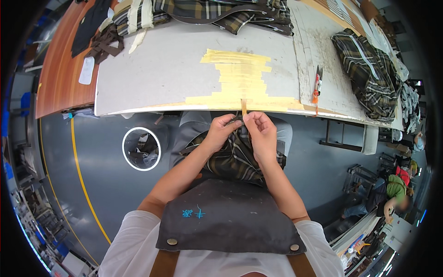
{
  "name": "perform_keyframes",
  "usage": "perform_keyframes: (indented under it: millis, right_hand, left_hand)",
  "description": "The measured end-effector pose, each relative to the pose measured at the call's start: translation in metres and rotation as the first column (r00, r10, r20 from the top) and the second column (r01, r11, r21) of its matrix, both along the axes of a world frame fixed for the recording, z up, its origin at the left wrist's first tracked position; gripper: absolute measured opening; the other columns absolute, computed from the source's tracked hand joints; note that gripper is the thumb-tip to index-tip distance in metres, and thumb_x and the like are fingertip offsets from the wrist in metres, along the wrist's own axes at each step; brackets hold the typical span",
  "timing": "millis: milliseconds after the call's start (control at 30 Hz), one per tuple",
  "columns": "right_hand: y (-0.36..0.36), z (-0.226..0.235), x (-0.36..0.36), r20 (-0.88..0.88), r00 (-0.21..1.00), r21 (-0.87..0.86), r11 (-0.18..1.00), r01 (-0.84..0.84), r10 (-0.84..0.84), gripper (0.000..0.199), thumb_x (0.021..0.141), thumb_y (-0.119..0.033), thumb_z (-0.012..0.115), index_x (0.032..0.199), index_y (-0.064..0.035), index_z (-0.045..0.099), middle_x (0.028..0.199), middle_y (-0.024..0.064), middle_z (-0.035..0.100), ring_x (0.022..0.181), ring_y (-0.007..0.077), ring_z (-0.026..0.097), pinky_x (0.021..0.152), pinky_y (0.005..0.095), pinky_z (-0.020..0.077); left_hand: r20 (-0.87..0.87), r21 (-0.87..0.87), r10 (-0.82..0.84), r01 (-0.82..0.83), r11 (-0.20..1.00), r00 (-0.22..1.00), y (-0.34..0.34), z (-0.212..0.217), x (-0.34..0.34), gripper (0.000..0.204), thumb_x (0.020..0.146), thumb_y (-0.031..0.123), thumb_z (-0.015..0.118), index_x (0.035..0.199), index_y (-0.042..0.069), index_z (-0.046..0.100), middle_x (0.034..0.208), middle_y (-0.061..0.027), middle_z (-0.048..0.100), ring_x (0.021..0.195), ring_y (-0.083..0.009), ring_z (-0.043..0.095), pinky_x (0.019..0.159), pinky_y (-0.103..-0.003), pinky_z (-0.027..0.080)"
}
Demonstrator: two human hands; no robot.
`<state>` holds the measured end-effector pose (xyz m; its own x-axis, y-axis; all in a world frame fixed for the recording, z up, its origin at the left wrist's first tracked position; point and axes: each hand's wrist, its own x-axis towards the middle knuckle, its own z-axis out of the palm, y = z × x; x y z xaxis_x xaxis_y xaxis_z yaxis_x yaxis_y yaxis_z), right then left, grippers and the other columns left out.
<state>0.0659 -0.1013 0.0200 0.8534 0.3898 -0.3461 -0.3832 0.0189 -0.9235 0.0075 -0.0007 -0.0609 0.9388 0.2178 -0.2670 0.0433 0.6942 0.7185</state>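
Note:
A dark plaid cloth piece (235, 159) with tan and white lines lies gathered over my lap, just below the table's near edge. My left hand (222, 131) is closed in a pinch on its upper edge. Beside it, my right hand (262, 131) pinches the same edge, thumb and forefinger together. A narrow brown strip (244, 106) stands out at the table edge, right above my fingertips; whether my right fingers touch it I cannot tell. My fingers hide the exact spot of the cloth between them.
The pale table (157, 78) bears yellow tape strips (242, 76). Plaid pieces (221, 11) lie along its far side, another plaid pile (369, 74) at right. Thread snips (318, 81) with an orange cord lie right of the tape. A white-rimmed bin (125, 159) with scraps stands at left.

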Motion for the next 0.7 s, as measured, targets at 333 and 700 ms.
perform_keyframes:
  millis: [333,700]
  right_hand:
    - [-0.010,0.018,0.004,-0.233,0.954,0.219,0.966,-0.136,0.188,0.013,0.082,-0.003,0.060,0.094,-0.0021,0.055,0.082,0.0003,0.057,0.071,0.0052,0.051,0.063,0.0173,0.0400]
    - [-0.008,0.004,0.005,-0.314,0.945,0.178,0.984,-0.034,0.089,0.011,0.086,-0.017,0.059,0.086,-0.0060,0.057,0.068,-0.0050,0.051,0.057,0.0031,0.043,0.051,0.0177,0.0338]
  left_hand:
    - [-0.008,0.009,-0.015,0.015,1.000,1.000,0.001,-0.006,0.000,0.011,0.084,0.008,0.060,0.091,0.000,0.063,0.081,0.0034,0.059,0.074,-0.0029,0.049,0.067,-0.019,0.040]
    - [0.043,0.405,-0.011,-0.008,0.914,0.999,0.011,0.010,-0.003,0.019,0.087,0.014,0.058,0.097,-0.002,0.061,0.082,-0.0006,0.061,0.073,-0.0107,0.054,0.068,-0.024,0.042]
